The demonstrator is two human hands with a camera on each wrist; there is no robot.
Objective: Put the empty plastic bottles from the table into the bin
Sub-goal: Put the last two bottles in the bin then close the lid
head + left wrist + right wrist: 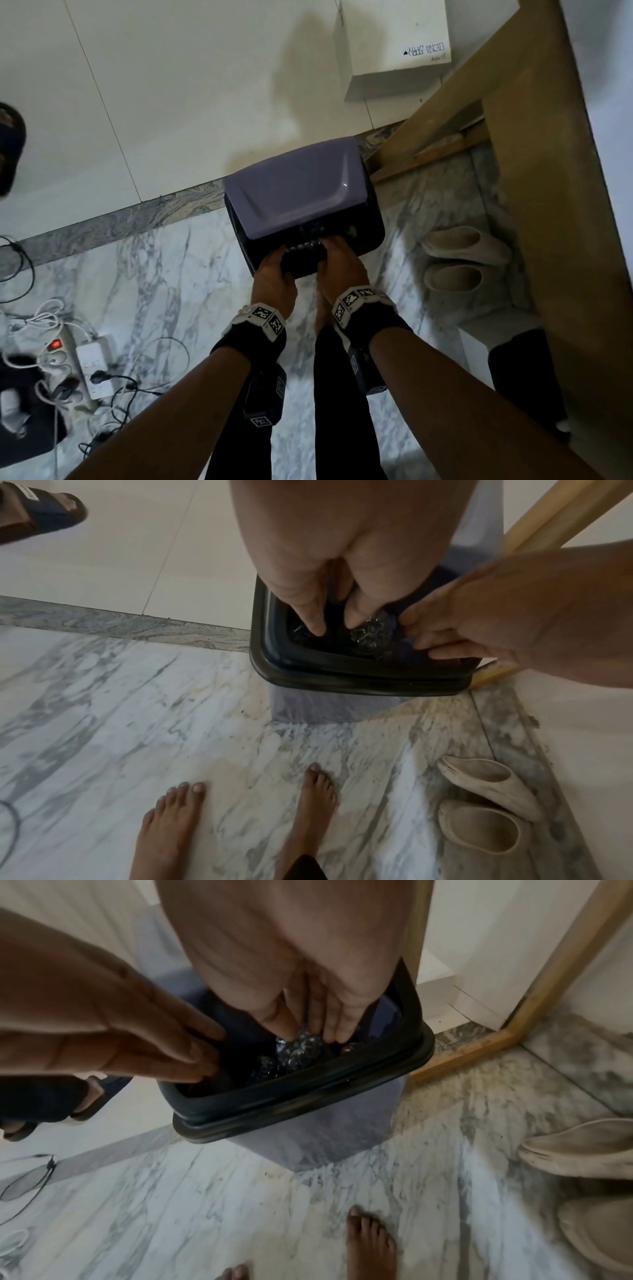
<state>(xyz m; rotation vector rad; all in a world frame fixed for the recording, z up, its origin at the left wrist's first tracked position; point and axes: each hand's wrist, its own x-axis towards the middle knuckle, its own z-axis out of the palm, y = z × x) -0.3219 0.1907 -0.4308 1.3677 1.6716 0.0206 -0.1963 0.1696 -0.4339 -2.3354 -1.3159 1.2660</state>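
Observation:
The bin (371, 222) stands on the floor with its purple lid (294, 185) tipped up and its black rim (342, 669) showing. Several clear plastic bottles (270, 1066) lie inside, bottoms up. My left hand (337, 628) reaches down into the opening, its straight fingers (192, 1047) touching a bottle bottom (371, 635). My right hand (308, 1034) is in the opening too, thumb and fingers on either side of a plastic bottle (303, 1042). Seen from the head camera, both hands (308, 257) meet at the bin's near edge.
A wooden table leg and frame (513, 137) stand right of the bin, with beige slippers (459, 260) under it. A power strip and cables (85, 363) lie on the marble floor at left. My bare feet (308, 804) stand before the bin. Another person's sandalled foot (37, 512) is at far left.

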